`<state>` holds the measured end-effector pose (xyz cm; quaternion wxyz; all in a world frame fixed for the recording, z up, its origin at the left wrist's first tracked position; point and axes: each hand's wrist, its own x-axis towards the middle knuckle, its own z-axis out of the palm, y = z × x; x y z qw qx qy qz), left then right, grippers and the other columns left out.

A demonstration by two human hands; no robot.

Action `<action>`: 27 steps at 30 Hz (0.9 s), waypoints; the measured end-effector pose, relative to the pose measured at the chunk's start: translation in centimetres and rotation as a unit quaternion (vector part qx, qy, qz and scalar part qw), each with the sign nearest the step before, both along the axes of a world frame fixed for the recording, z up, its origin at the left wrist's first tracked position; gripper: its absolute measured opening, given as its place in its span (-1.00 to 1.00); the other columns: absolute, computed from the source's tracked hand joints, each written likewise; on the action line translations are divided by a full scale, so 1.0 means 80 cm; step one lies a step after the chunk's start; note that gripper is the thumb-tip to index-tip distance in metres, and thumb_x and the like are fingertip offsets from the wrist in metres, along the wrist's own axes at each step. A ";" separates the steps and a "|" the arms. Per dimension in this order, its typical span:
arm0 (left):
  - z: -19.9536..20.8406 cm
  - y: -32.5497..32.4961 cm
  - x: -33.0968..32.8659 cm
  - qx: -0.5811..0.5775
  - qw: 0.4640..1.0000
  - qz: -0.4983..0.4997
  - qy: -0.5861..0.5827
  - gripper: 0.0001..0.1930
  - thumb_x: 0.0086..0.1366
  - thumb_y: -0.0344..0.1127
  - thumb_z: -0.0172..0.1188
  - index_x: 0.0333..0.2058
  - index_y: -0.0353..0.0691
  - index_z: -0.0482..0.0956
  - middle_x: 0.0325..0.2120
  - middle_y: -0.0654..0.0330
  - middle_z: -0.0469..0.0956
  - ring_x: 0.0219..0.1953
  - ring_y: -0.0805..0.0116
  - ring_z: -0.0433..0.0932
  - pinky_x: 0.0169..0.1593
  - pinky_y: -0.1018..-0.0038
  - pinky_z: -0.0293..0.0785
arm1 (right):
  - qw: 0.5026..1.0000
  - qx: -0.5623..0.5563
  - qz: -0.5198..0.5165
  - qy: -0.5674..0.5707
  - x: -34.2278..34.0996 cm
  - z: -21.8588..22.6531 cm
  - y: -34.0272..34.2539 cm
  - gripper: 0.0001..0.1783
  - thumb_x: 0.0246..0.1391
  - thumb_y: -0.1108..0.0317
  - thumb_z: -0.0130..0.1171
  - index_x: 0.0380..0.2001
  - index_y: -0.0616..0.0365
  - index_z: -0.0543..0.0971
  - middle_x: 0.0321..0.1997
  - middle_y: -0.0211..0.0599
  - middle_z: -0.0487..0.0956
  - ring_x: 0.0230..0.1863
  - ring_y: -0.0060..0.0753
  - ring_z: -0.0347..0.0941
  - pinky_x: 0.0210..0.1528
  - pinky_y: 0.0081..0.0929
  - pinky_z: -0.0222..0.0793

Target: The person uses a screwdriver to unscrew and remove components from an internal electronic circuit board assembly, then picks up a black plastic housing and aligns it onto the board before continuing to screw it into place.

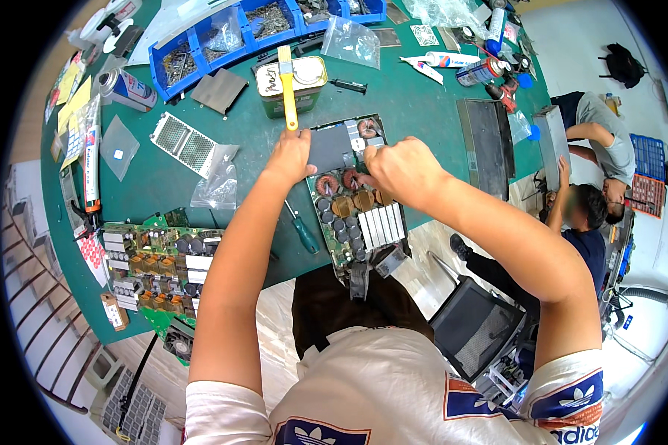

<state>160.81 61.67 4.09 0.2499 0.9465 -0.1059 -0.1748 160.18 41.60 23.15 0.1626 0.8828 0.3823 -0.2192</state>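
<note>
A power supply circuit board (341, 206) lies at the table's front edge, its near end sticking out over my lap. Copper coils, dark capacitors and a silver finned heat sink (382, 227) cover it, and a flat dark grey plate (329, 148) sits toward its far end. My left hand (289, 156) grips the board's left edge beside that plate, thumb toward me. On the opposite side, my right hand (404, 170) is closed over the far right part, its fingertips near a coil (368, 128). What its fingers hold is hidden.
Left of my left arm are more circuit boards (152, 263) and a green-handled screwdriver (304, 234). Beyond stand a can (273, 105) with a yellow brush (288, 96) across it and blue parts bins (200, 53). A metal case (485, 141) lies right; people work farther right.
</note>
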 end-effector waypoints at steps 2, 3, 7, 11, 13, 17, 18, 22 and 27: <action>0.000 0.002 -0.001 0.000 1.000 0.001 -0.002 -0.10 -0.13 -0.28 0.62 0.20 -0.37 0.35 0.11 -0.17 0.34 0.19 -0.18 0.41 0.25 0.17 0.44 | 0.997 0.005 0.072 -0.032 0.000 -0.009 -0.009 -0.85 0.09 0.25 0.22 -0.31 0.03 0.56 -0.53 -0.34 0.66 -0.43 -0.32 0.67 -0.39 -0.37 0.45; 0.000 0.001 0.000 -0.001 1.000 0.002 -0.002 -0.10 -0.13 -0.28 0.62 0.20 -0.37 0.36 0.12 -0.17 0.33 0.20 -0.19 0.40 0.26 0.17 0.43 | 0.993 0.007 0.106 -0.048 0.002 -0.010 -0.012 -0.88 0.08 0.26 0.21 -0.32 0.01 0.57 -0.53 -0.37 0.66 -0.42 -0.33 0.67 -0.39 -0.36 0.45; 0.000 0.000 0.002 -0.003 1.000 0.004 0.008 -0.11 -0.12 -0.29 0.62 0.19 -0.36 0.36 0.14 -0.18 0.33 0.21 -0.19 0.39 0.27 0.16 0.42 | 0.970 0.017 0.242 -0.003 0.015 -0.016 -0.012 -0.91 0.05 0.31 0.17 -0.45 0.04 0.58 -0.56 -0.34 0.64 -0.50 -0.29 0.64 -0.45 -0.35 0.47; 0.005 -0.001 0.001 -0.005 1.000 0.009 0.015 -0.12 -0.12 -0.30 0.61 0.19 -0.37 0.36 0.14 -0.18 0.34 0.22 -0.20 0.38 0.27 0.15 0.42 | 0.989 -0.032 0.143 0.035 0.011 -0.019 0.002 -0.87 0.05 0.27 0.19 -0.44 -0.02 0.69 -0.46 -0.28 0.69 -0.36 -0.21 0.68 -0.35 -0.29 0.55; 0.002 -0.001 0.000 -0.005 1.000 0.009 0.006 -0.13 -0.12 -0.30 0.61 0.18 -0.37 0.37 0.14 -0.20 0.35 0.21 -0.21 0.38 0.27 0.15 0.42 | 0.995 -0.034 0.032 0.089 0.006 -0.016 0.010 -0.83 0.06 0.27 0.19 -0.41 0.06 0.71 -0.39 -0.18 0.71 -0.30 -0.13 0.70 -0.29 -0.23 0.60; 0.004 -0.004 -0.001 -0.006 1.000 0.013 0.011 -0.15 -0.11 -0.30 0.61 0.17 -0.37 0.37 0.18 -0.23 0.33 0.21 -0.20 0.39 0.28 0.16 0.42 | 0.978 0.004 -0.173 0.114 0.006 -0.016 0.024 -0.77 0.08 0.27 0.21 -0.32 0.19 0.71 -0.24 -0.01 0.71 -0.20 0.00 0.69 -0.17 -0.12 0.62; 0.005 -0.003 -0.001 -0.004 1.000 0.013 0.010 -0.15 -0.10 -0.30 0.61 0.16 -0.38 0.38 0.18 -0.24 0.33 0.22 -0.20 0.39 0.28 0.16 0.42 | 0.970 0.015 -0.216 0.115 0.008 -0.016 0.029 -0.76 0.08 0.27 0.22 -0.30 0.21 0.71 -0.22 0.01 0.71 -0.18 0.02 0.68 -0.16 -0.11 0.62; 0.007 -0.003 -0.002 0.002 1.000 0.015 0.008 -0.17 -0.09 -0.30 0.61 0.15 -0.38 0.38 0.19 -0.25 0.34 0.22 -0.20 0.39 0.29 0.16 0.42 | 0.978 -0.012 -0.175 0.114 0.019 -0.017 0.031 -0.78 0.09 0.30 0.22 -0.28 0.19 0.71 -0.18 -0.03 0.71 -0.16 -0.03 0.69 -0.20 -0.13 0.64; 0.001 -0.004 -0.001 0.000 1.000 0.017 0.004 -0.18 -0.09 -0.30 0.60 0.15 -0.38 0.38 0.17 -0.25 0.37 0.21 -0.20 0.40 0.29 0.16 0.42 | 0.986 -0.125 0.082 0.070 0.012 -0.027 0.004 -0.82 0.07 0.33 0.20 -0.31 0.13 0.71 -0.22 -0.18 0.72 -0.21 -0.16 0.70 -0.29 -0.18 0.63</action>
